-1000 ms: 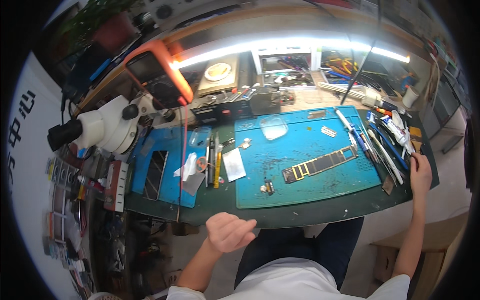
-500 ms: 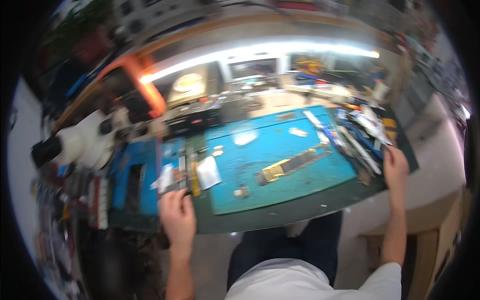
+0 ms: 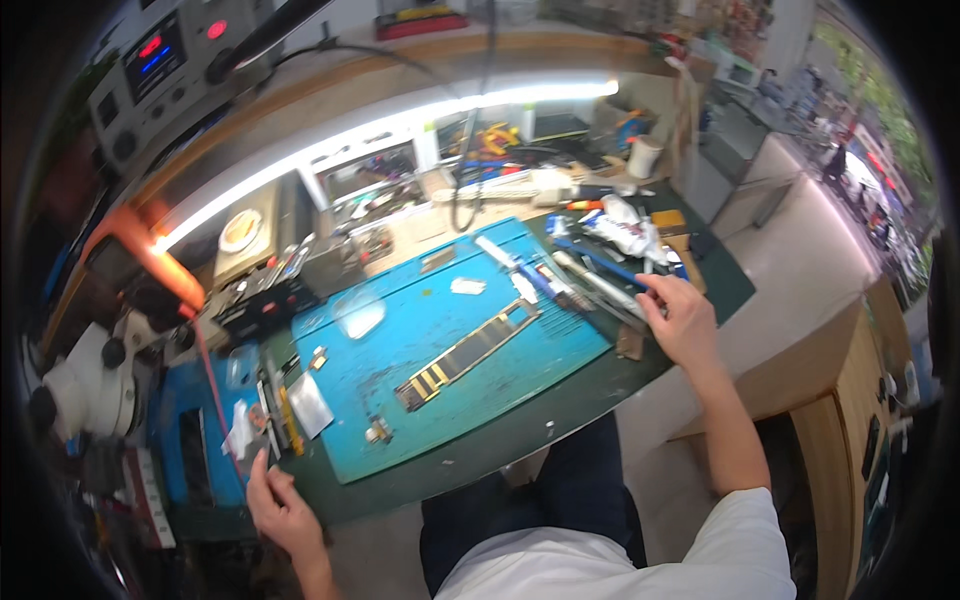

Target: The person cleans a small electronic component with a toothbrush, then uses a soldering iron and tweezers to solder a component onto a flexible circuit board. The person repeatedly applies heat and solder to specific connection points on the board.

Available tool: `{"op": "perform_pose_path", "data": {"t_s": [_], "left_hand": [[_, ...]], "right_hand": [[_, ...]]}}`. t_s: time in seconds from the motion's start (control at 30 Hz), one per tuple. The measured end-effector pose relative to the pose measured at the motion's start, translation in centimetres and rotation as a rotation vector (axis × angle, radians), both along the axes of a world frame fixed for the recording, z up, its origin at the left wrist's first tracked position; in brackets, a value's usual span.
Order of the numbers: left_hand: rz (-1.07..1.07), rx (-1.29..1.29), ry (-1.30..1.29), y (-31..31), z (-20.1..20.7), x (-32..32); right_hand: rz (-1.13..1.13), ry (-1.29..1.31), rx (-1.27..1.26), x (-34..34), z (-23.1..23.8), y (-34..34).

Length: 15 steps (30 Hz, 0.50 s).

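My left hand [image 3: 285, 510] is at the front left edge of the bench, its fingers loosely apart, beside a yellow-and-dark slim tool [image 3: 290, 420] and crumpled white paper [image 3: 240, 430]. On the right, my right hand [image 3: 685, 320] has thumb and fingers drawn together at the near end of a blue stick-like tool [image 3: 605, 262]. Whether that tool is between the fingertips is hard to see. Between my hands, a long narrow circuit board [image 3: 465, 355] with gold edges lies aslant on the blue work mat [image 3: 390, 440].
A clear dish [image 3: 358, 313] and small metal parts [image 3: 378, 430] lie on the mat. White-and-blue tubes [image 3: 625, 230] and tools crowd the right end. A white microscope [image 3: 95, 380] stands at left, with a lit strip lamp [image 3: 400, 125] along the shelf.
The view has turned, so the bench appears shifted left and tilted. My right hand has come inward over the tool ends. The fingers of my left hand have loosened.
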State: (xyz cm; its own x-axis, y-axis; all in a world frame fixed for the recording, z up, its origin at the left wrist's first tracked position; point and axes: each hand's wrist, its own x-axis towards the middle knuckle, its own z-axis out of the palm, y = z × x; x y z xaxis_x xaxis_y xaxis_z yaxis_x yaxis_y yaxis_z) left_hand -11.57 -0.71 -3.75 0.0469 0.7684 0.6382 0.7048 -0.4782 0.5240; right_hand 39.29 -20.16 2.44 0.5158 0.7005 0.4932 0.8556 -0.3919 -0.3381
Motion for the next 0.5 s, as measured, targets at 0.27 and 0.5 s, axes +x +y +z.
{"op": "perform_pose_path", "data": {"t_s": [0.27,0.5], "left_hand": [[-0.314,0.32,0.211,0.3,1.6,-1.0],[0.064,0.533,0.176,0.9,1.9,-10.6]], "right_hand": [[0.114,0.146,-0.124,3.8,-2.9,-1.1],[0.1,0.031,-0.035,14.7,-8.6,-4.8]]}}
